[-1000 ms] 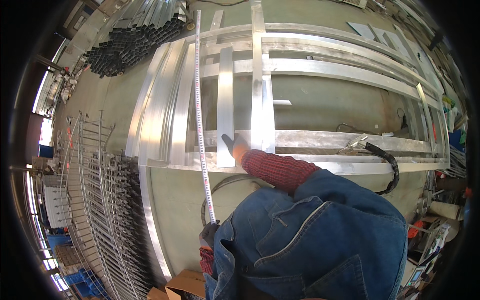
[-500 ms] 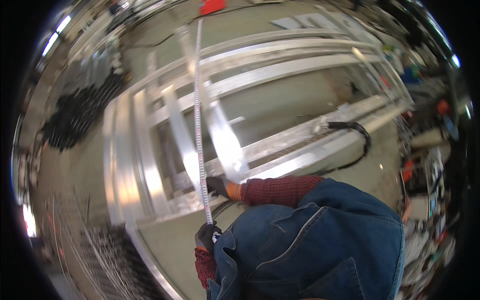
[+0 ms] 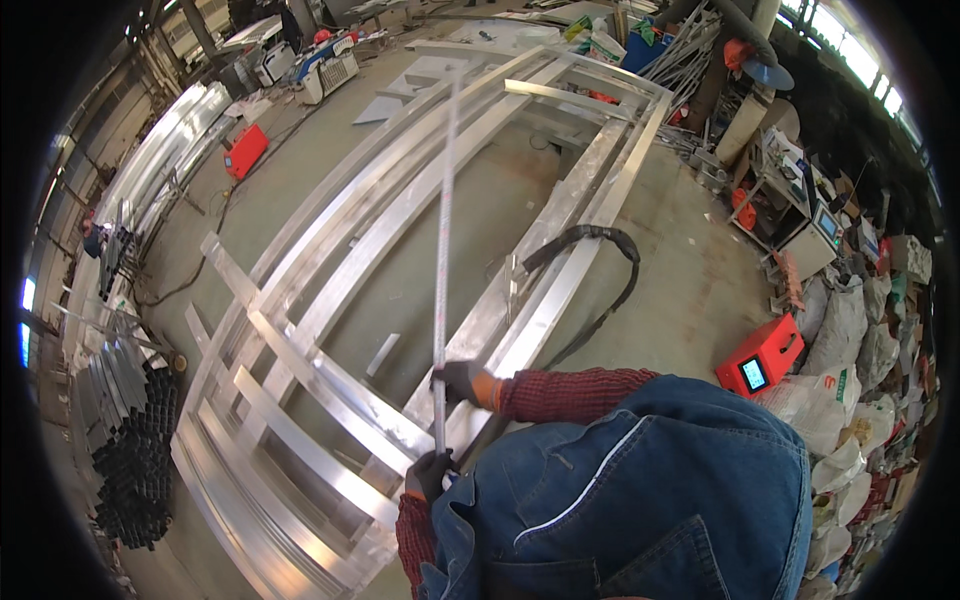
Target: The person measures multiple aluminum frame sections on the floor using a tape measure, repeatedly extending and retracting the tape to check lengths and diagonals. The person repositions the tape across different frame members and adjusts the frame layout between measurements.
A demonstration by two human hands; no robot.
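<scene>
A long white tape measure blade [image 3: 441,270] stands extended from near my body out over the metal bars. My left hand [image 3: 426,476], in a dark glove, is closed around the tape's case, most of which is hidden. Higher up, my right hand [image 3: 466,384], in a dark glove with an orange cuff, is closed at the blade. Beneath the blade lie long aluminium bars [image 3: 400,205] on a frame, with shorter flat bars [image 3: 310,440] laid across them at the left. A black cable [image 3: 632,262] loops over the bars on the right.
A red machine with a small screen [image 3: 757,358] stands at the right beside piled sacks [image 3: 838,325]. Another red box [image 3: 246,151] sits on the floor at the far left. Stacked dark tubes [image 3: 133,455] lie at the left. A workbench [image 3: 785,185] stands at the right.
The view has turned to the right, so the bars now run more away from me. Both hands keep hold of the tape measure, its blade now pointing over the bars' middle.
</scene>
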